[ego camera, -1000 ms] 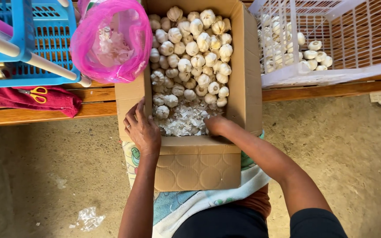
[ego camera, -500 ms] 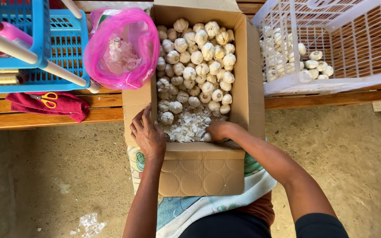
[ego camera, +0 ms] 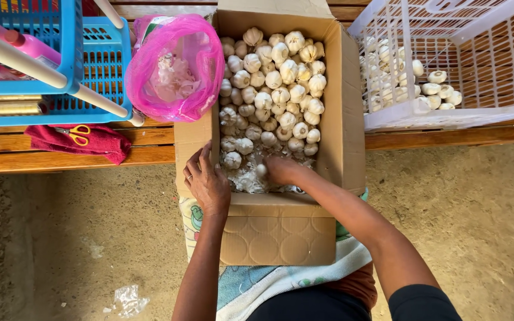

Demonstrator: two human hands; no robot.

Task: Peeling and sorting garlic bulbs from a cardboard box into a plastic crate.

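Dozens of garlic bulbs (ego camera: 272,89) fill the far half of the cardboard box (ego camera: 343,113) that rests on my lap, seen from above. My right hand (ego camera: 279,169) is down inside the near end of the box, fingers curled around one bulb (ego camera: 262,171), holding it just above a drift of loose white skins (ego camera: 245,181). My left hand (ego camera: 207,181) lies flat and open on the box's near left edge, steadying it and holding nothing.

Beyond my left hand, against the box's left wall, an open pink plastic bag (ego camera: 176,68) holds a small heap of papery skins. Further left on the wooden bench (ego camera: 60,151) stand blue baskets (ego camera: 99,65), and a red cloth (ego camera: 99,142) with yellow-handled scissors (ego camera: 78,134) on it.

Beyond my right hand, past the box's right wall, a white crate (ego camera: 477,71) holds only a scattering of bulbs (ego camera: 435,92) along its near side.

Judging by this, the work looks early: most of the garlic remains in the box, few bulbs have reached the crate, and the bag has plenty of room. Below me is a bare dirt floor (ego camera: 477,208).
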